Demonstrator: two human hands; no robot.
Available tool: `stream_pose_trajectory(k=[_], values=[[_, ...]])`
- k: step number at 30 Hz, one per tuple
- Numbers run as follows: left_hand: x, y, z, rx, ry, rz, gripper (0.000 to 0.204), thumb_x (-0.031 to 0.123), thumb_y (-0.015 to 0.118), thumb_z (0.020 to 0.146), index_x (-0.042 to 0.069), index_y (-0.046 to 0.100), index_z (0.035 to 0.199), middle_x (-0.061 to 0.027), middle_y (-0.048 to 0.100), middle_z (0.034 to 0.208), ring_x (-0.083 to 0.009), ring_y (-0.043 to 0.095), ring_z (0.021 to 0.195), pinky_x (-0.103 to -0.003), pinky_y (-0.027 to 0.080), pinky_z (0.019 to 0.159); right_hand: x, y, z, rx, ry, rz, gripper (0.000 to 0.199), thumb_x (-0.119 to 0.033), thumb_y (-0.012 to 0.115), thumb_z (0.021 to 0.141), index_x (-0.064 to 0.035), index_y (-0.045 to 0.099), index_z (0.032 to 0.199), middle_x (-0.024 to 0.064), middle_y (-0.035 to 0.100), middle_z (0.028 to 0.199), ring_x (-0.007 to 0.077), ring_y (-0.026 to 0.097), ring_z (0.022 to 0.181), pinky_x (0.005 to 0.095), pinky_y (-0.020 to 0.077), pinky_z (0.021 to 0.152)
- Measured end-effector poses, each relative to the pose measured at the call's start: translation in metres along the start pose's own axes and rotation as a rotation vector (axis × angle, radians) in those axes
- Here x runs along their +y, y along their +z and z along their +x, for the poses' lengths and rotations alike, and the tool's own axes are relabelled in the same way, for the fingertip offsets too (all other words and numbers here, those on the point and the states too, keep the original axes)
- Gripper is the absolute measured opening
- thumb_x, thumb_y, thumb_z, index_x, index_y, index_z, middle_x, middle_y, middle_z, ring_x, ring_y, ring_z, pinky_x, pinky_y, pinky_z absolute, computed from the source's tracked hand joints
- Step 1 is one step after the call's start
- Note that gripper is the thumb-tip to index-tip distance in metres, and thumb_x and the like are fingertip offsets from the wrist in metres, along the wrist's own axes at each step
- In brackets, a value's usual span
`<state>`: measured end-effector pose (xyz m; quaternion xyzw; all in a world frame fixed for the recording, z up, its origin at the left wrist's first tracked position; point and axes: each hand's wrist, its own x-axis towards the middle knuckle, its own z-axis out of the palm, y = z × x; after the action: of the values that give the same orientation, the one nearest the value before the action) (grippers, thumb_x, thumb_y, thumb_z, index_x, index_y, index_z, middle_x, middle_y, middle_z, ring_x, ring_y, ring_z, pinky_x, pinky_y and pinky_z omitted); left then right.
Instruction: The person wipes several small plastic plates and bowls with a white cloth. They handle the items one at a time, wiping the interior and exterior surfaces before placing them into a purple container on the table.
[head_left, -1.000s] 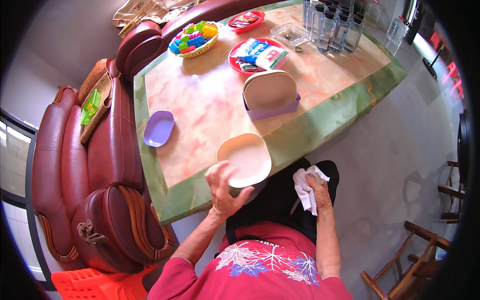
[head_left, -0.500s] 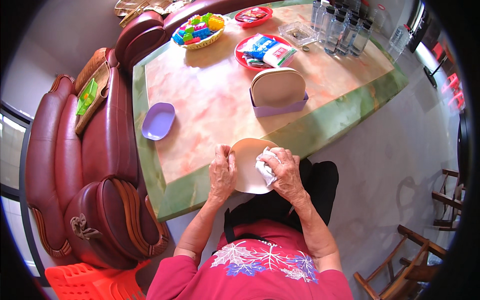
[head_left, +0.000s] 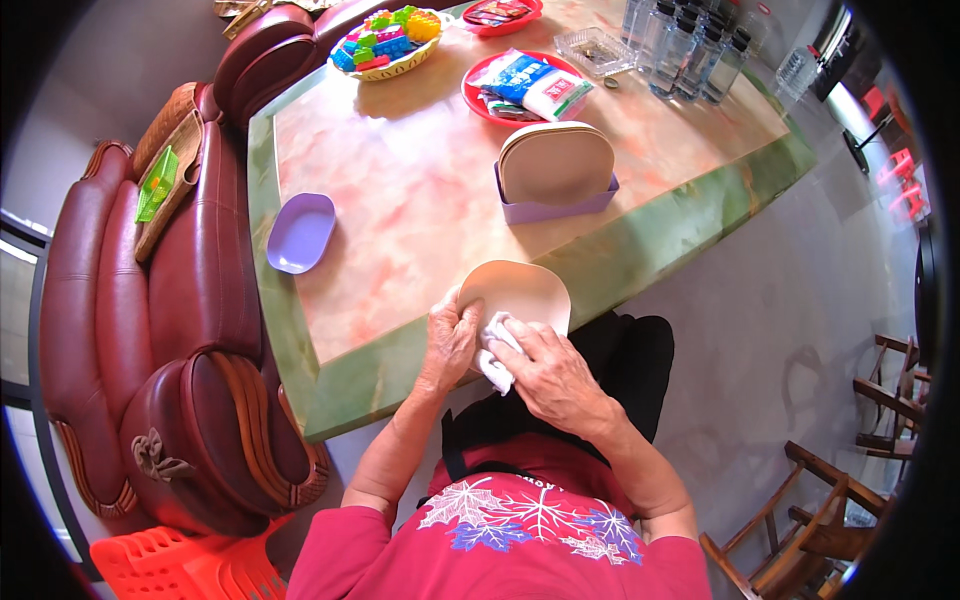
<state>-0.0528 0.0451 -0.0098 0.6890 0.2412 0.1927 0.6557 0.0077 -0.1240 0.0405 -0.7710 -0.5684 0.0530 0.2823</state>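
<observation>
A flat beige plate [head_left: 520, 288] with rounded corners is held over the near edge of the table. My left hand [head_left: 452, 338] grips its left side, the thumb on the upper face. In my right hand [head_left: 552, 370] is a bunched white cloth [head_left: 497, 345], pressed on the plate's lower left part beside my left thumb. Beyond the plate, several similar beige plates [head_left: 556, 168] stand upright in a purple holder [head_left: 560, 208]. An empty shallow purple dish [head_left: 301, 233] lies on the table's left side.
On the marble-patterned table [head_left: 400, 250] are a basket of toy blocks [head_left: 388, 50], a red tray [head_left: 475, 100] with packets, a clear ashtray [head_left: 598, 50] and several dark-capped bottles [head_left: 690, 55]. A maroon sofa [head_left: 205, 260] borders the left; wooden stools [head_left: 810, 530] stand at lower right.
The cloth in my right hand has moved left and down across the plate, close to my left thumb. The plate has shifted slightly right and is turned a little.
</observation>
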Motion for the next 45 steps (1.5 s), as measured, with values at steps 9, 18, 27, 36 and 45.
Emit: stream_pose_trajectory(k=[9,18,27,36,45], values=[[0.018,-0.004,0.002,-0.084,-0.124,0.065,0.024,0.013,0.052,0.097,0.001,0.062,0.115,0.0016,0.064,0.089,-0.0038,0.053,0.077,-0.023,0.047,0.067,0.031,0.015,0.055,0.282,0.022,-0.219,0.041,-0.010,0.061,0.078,0.0033,0.061,0.117,0.0126,0.056,0.121,0.0282,0.051,0.111,0.0373,0.0468,0.092],[0.017,0.004,-0.004,0.021,-0.044,0.090,0.022,0.010,0.051,0.096,-0.002,0.061,0.111,-0.0065,0.066,0.084,-0.0093,0.055,0.079,-0.029,0.048,0.073,0.012,-0.019,0.002,0.033,0.212,-0.259,0.058,-0.017,0.069,0.070,0.0010,0.056,0.123,0.0192,0.050,0.121,0.0312,0.050,0.106,0.0402,0.0458,0.089],[0.015,0.000,0.000,-0.016,-0.010,0.138,0.021,0.011,0.053,0.096,-0.002,0.063,0.110,-0.0004,0.064,0.088,-0.0060,0.053,0.080,-0.025,0.047,0.070,0.002,-0.003,0.008,0.089,0.160,-0.228,0.028,-0.010,0.061,0.081,-0.0011,0.060,0.107,0.0175,0.055,0.102,0.0306,0.062,0.091,0.0347,0.0569,0.067],[0.020,0.003,-0.001,-0.010,-0.013,0.027,0.025,0.008,0.048,0.096,0.001,0.063,0.115,-0.0035,0.066,0.088,-0.0094,0.055,0.084,-0.028,0.048,0.079,0.013,0.020,0.053,0.237,0.252,-0.325,0.038,-0.011,0.062,0.080,-0.0107,0.060,0.118,0.0154,0.054,0.104,0.0284,0.065,0.079,0.0346,0.0569,0.063],[0.011,-0.002,-0.001,-0.097,-0.103,-0.073,0.024,0.010,0.050,0.097,-0.001,0.061,0.116,-0.0021,0.067,0.099,-0.0060,0.058,0.087,-0.024,0.050,0.075,0.025,-0.036,0.026,-0.126,0.024,0.100,0.060,-0.012,0.067,0.076,-0.0140,0.052,0.134,0.0289,0.033,0.135,0.0475,0.041,0.127,0.0484,0.0462,0.099]])
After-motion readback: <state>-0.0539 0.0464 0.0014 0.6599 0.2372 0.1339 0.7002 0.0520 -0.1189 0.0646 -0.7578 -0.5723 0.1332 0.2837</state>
